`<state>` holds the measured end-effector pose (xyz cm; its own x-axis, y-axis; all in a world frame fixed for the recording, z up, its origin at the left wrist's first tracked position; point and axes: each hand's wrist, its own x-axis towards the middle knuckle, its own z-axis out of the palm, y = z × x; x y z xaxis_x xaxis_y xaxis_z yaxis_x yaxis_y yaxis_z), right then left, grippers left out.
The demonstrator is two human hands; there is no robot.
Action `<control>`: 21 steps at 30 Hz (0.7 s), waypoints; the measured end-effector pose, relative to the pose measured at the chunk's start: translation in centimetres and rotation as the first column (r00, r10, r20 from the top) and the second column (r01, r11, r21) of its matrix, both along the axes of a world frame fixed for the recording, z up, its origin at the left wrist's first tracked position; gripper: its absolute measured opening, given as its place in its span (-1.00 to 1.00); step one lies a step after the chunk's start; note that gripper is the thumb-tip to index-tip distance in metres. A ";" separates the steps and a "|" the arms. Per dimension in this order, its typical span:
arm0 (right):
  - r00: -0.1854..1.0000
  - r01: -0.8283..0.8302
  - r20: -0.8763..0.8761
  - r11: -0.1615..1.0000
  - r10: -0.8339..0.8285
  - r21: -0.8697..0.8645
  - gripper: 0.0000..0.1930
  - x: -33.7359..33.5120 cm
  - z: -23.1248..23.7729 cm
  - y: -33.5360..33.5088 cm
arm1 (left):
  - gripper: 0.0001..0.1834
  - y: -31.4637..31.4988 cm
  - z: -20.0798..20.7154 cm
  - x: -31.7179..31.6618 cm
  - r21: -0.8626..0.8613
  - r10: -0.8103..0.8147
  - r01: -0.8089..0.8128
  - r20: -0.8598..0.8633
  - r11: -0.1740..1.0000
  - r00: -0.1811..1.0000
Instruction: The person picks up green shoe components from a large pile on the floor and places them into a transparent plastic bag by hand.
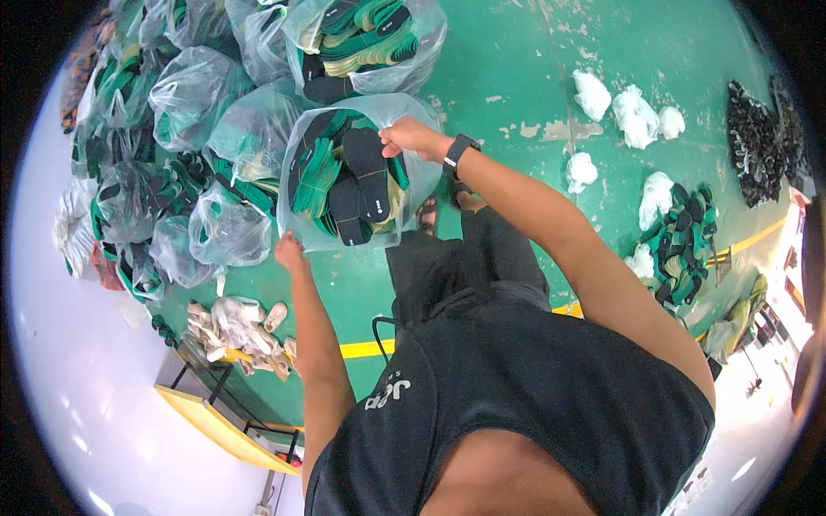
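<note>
A clear plastic bag [411, 110] stands open in front of me, packed with black insoles [365, 163] and bundles of green ones [317, 176]. My left hand [290, 250] is closed on the bag's rim at its near left corner. Over the bag's right side reaches my right hand [409, 138], wearing a black wristband. Its fingers close at the edge of a black insole near the top of the load; the fingertips are partly hidden.
Several filled plastic bags [196, 96] crowd the left and far side. White bundles [635, 116] and a pile of insoles [681, 245] lie on the green floor to the right. Pale shoes [274, 318] and a yellow-edged rack [225, 427] are at the near left.
</note>
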<state>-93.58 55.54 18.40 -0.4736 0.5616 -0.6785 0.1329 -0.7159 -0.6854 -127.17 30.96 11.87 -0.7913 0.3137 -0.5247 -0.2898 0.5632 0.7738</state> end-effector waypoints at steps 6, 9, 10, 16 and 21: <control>0.994 -0.091 -0.043 0.978 0.101 0.188 -0.71 2.1 -4.4 0.3 | -0.89 -0.8 0.6 1.5 0.081 -0.001 -0.005 0.077 0.997 0.997; 0.997 -0.025 0.079 0.981 0.010 0.191 -0.71 5.2 -6.9 0.0 | -0.86 0.4 0.4 2.5 -0.022 0.038 -0.036 0.098 0.999 0.994; 0.987 0.037 0.150 0.990 -0.058 0.140 -0.71 5.2 -5.4 0.4 | -0.85 0.8 -0.2 1.7 -0.043 -0.047 0.052 0.114 0.998 0.992; 0.966 -0.153 0.256 0.880 0.037 0.450 -0.55 3.2 -2.3 0.4 | -0.69 5.2 6.6 -11.5 -0.529 -0.823 0.644 -0.467 0.553 0.323; 0.958 -0.267 0.281 0.180 -0.059 0.947 -0.48 13.1 16.3 3.6 | -0.73 16.4 36.3 -2.8 -0.448 -0.301 0.472 -0.885 0.759 -0.356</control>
<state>-80.47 59.14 34.73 -0.5314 0.7952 0.2921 0.3909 0.5361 -0.7482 -130.02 47.34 48.21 0.0066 0.7789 0.6271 0.9932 0.0681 -0.0949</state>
